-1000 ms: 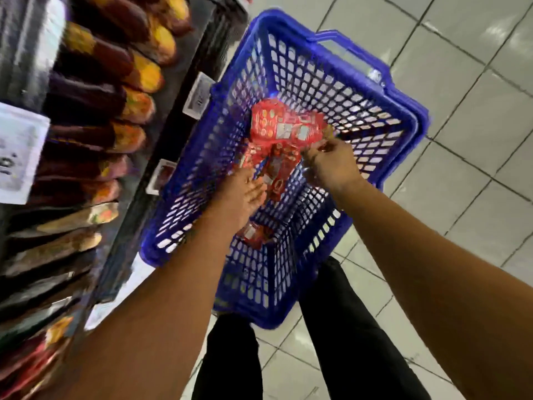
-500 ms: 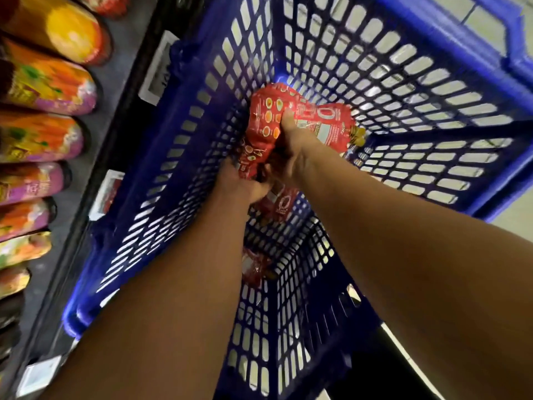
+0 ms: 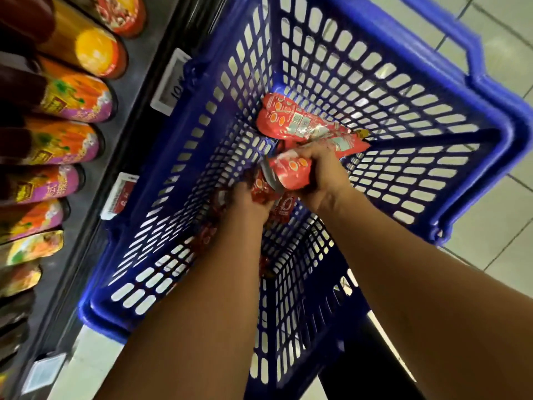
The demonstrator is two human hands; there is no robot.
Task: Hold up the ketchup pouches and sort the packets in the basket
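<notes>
A shop aisle is running past pale floor tiles [image 3: 490, 220], with a dark shelf [image 3: 138, 111] on the left carrying a row of glossy orange-and-purple pouches [image 3: 72, 99] and small price tags [image 3: 170, 82] clipped along its edge. A blue plastic basket [image 3: 389, 90] is standing on the floor against that shelf, and a person is leaning over it with both arms reaching deep inside.

The right hand [image 3: 320, 180] is curling round a red foil packet [image 3: 291, 174], crumpling its middle. The left hand [image 3: 245, 200] is gripping another small red sachet [image 3: 259, 192] just beside it, though its fingers are mostly hidden. A larger red packet [image 3: 302, 122] is lying at the far corner of the basket floor, touching the one in the right hand.

These packets look light and soft, thin crinkly film that bends wherever it is squeezed, and the shiny surface is probably a little slippery. Taking one across its flat middle, or by a sealed edge, seems the surest hold; nothing here looks fragile, though hard squeezing might burst a seal.

Compared with half a second earlier, the view has drawn closer, the right hand has slid off the large packet and is now clutching the smaller one nearer the left hand.
</notes>
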